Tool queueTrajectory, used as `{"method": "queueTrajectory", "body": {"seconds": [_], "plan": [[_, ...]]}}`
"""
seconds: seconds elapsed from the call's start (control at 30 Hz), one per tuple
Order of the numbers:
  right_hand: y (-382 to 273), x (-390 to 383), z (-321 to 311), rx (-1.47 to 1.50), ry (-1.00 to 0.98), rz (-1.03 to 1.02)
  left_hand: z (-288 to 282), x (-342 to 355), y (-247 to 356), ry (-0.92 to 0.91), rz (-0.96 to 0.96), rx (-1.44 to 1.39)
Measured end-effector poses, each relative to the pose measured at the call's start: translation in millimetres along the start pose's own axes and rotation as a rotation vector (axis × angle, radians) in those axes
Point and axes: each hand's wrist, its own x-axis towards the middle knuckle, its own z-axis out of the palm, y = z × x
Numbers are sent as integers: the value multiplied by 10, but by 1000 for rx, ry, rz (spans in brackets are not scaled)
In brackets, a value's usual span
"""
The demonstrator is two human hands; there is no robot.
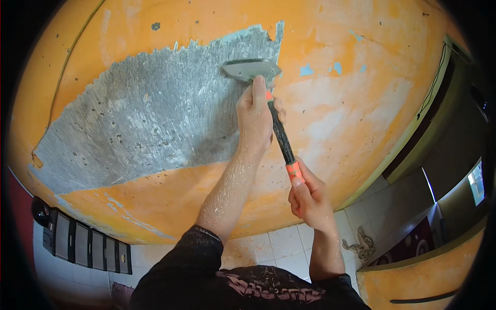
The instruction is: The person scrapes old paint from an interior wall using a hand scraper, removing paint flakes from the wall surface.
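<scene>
Both hands are on one long-handled scraper [282, 135], which sits in front of the wall [175, 199] at the upper right of the grey patch [139, 113]. The handle slants, its lower end toward the right; its grip is black, with orange-red at both ends.

Left hand [256, 114]: wrapped around the upper handle just below the head, fingers curled behind, thumb extended upward against the base of the blade [249, 68]. Right hand [308, 200]: closed around the orange-red lower end, thumb laid along it, fingers folded under.

Blade: wide, pale grey, set crosswise, right tip near the border where grey meets orange. Whether its edge touches the surface cannot be told from this view.

Wall: orange, partly whitish at right, with small light-blue flecks [307, 70] right of the blade. Grey patch is streaked and pitted, its upper border ragged. A thin cord [64, 67] hangs at the left.

Pale specks cover the left forearm [227, 199]. Below: white tiled floor [289, 254], a black-framed drawer unit [97, 247] at left, a crumpled cloth-like bundle [363, 245] at right
</scene>
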Motion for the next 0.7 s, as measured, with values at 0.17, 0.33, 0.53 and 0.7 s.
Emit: {"method": "queueTrajectory", "body": {"seconds": [0.17, 0.33, 0.53, 0.7], "plan": [[-349, 278, -48, -48, -28, -35, 257, 279, 336, 2, 66, -2], [-26, 148, -81, 64, -68, 14, 77, 73, 157, 11, 68, 28], [-1, 180, -20, -51, 37, -41, 105, 132, 154, 10, 31, 57], [-261, 251, -70, -27, 2, -65, 275, 261, 239, -37, 89, 34]]}}
